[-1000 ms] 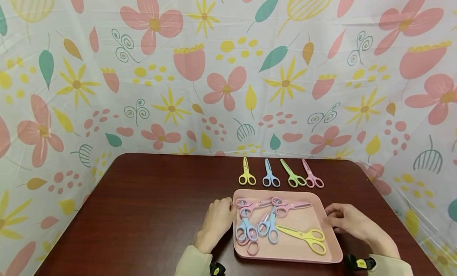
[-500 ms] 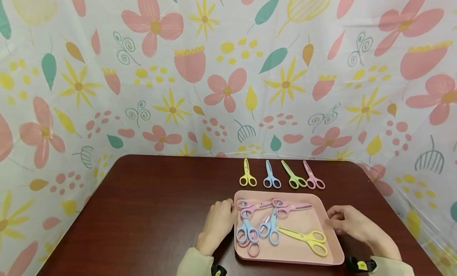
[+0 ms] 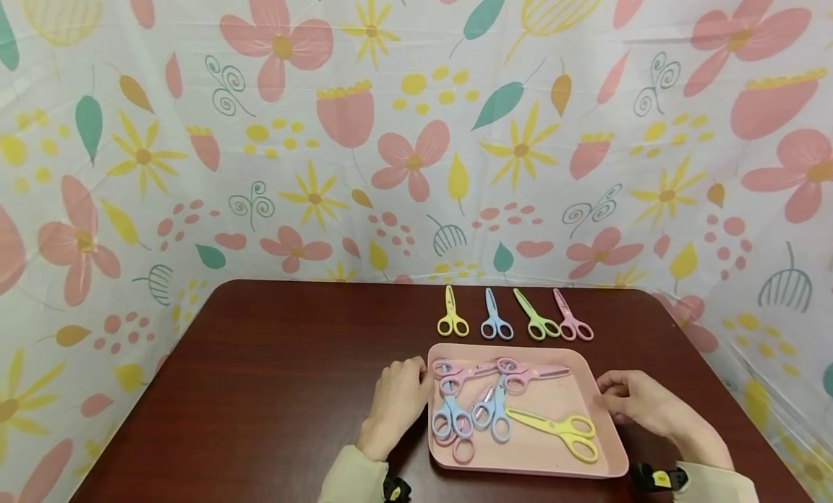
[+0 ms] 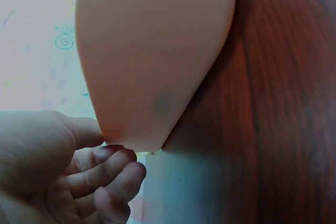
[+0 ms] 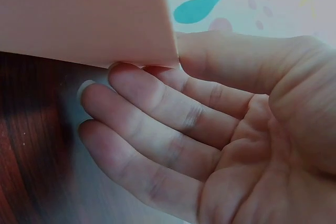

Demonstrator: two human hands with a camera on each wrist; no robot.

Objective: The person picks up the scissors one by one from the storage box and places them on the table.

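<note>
A shallow pink tray (image 3: 520, 456) rests on the table with several scissors in it. My left hand (image 3: 398, 396) holds its left side, and my right hand (image 3: 654, 409) holds the right side. Both wrist views show thumb and fingertips against the tray wall. Yellow scissors (image 3: 553, 426) lie apart at the tray's right. Two pink scissors (image 3: 463, 376) lie along the back. Two blue scissors (image 3: 500, 407) sit toward the left, partly over another pink pair whose blades are mostly hidden.
Behind the tray, yellow scissors (image 3: 451, 311), blue scissors (image 3: 492, 313), green scissors (image 3: 534, 316) and pink scissors (image 3: 567, 313) lie in a row, blades pointing away. The dark wooden table (image 3: 273, 373) reaches a flower-printed cloth (image 3: 403, 221) at the back and sides.
The head view shifts very slightly. Both hands, the tray and the scissors keep their places.
</note>
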